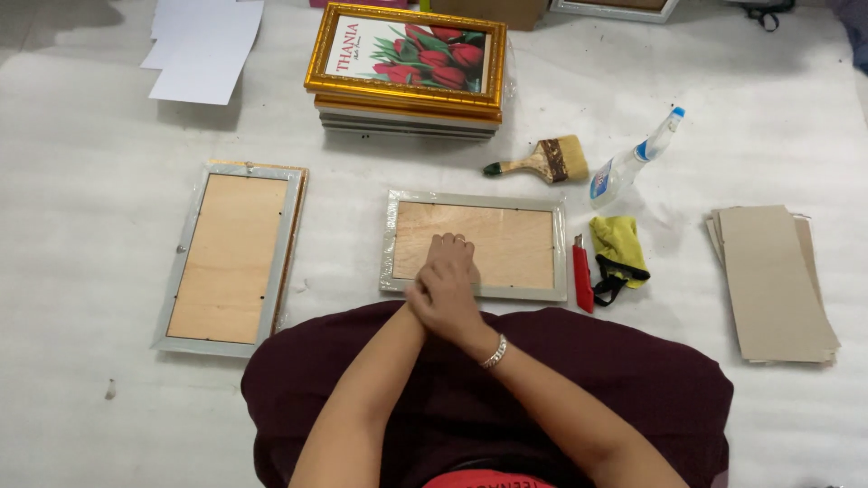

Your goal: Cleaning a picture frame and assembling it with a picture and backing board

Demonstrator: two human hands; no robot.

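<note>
A silver-grey picture frame [470,201] lies face down in front of me, its brown wooden backing board [515,248] showing. Both hands rest on the left part of that board, one over the other. My right hand [445,296], a bracelet on its wrist, lies on top. My left hand [452,246] is mostly hidden beneath it, with only its fingers showing flat on the board. Neither hand holds anything.
A second face-down frame [231,258] lies to the left. A stack of frames [407,54] topped by a gold one with red tulips stands behind. To the right are a paintbrush [542,161], spray bottle [633,163], red cutter [583,276], yellow cloth [617,246] and stacked brown boards [773,280]. White sheets [203,45] lie far left.
</note>
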